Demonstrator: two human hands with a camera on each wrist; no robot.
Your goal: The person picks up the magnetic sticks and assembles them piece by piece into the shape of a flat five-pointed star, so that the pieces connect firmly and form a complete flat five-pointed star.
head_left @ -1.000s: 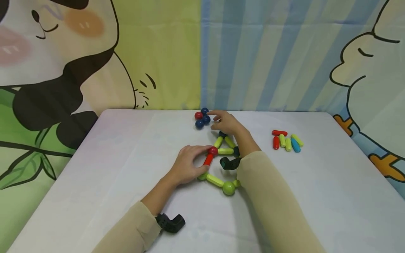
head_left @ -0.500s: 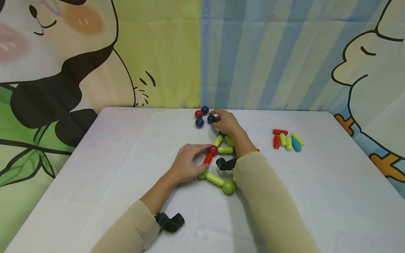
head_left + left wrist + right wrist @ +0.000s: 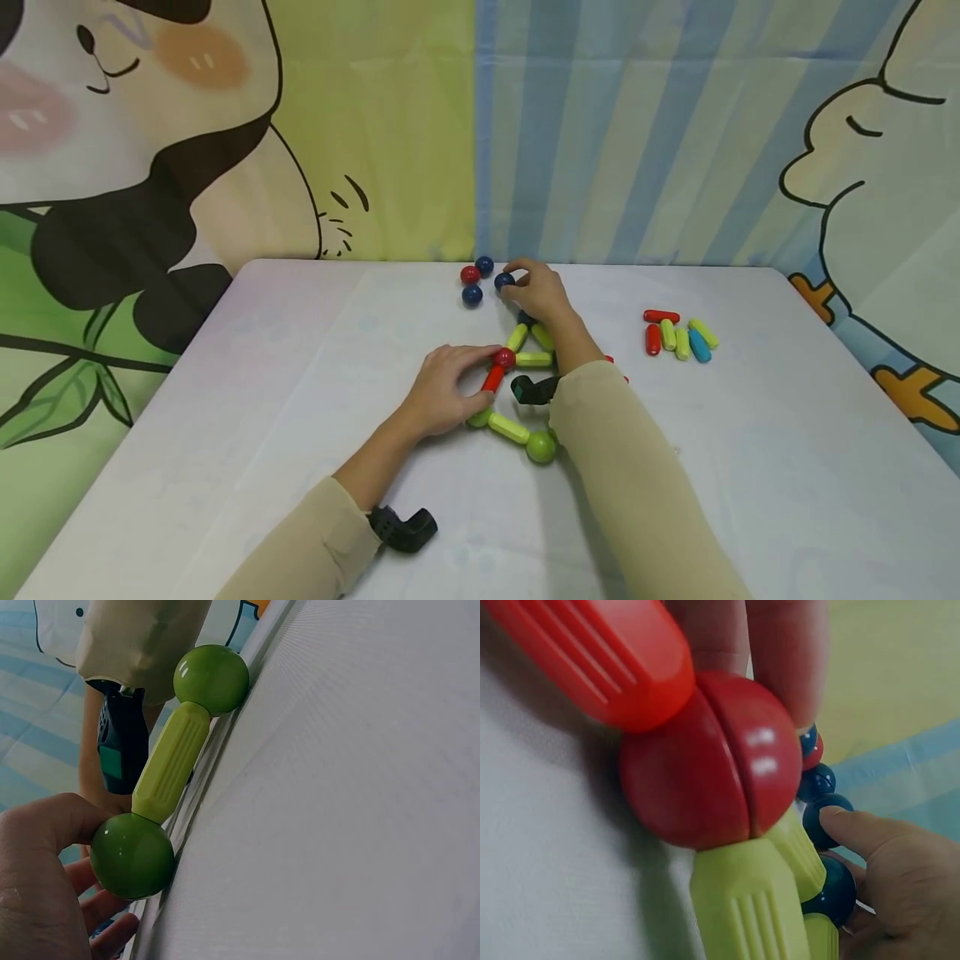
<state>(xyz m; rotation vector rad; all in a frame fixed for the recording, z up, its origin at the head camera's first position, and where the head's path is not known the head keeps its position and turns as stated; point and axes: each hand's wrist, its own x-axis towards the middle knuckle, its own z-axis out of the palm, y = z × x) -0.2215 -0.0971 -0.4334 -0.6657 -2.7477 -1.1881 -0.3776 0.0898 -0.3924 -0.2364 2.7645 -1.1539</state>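
Observation:
A toy frame of balls and sticks lies on the table, partly hidden by my right forearm. My left hand [image 3: 442, 392] grips its left side, fingers at the red ball [image 3: 506, 358] and thumb by a green ball [image 3: 133, 856], with a red stick [image 3: 493, 378] between. Above the frame's far tip, my right hand [image 3: 543, 296] pinches a dark blue ball [image 3: 503, 282] between thumb and finger. In the right wrist view that blue ball [image 3: 827, 820] sits just beyond the frame's blue corner ball [image 3: 832, 891]. Yellow-green sticks [image 3: 534, 359] form the frame's upper triangle.
Loose balls, one red [image 3: 469, 276] and two blue, including a blue one [image 3: 472, 296], lie at the table's back edge. Several short sticks, among them a blue stick [image 3: 700, 346], lie to the right. A patterned cloth [image 3: 600, 125] hangs behind the table.
My right hand has taken hold of one blue ball and drawn it slightly right, away from the other loose balls. The left hand keeps its place on the frame.

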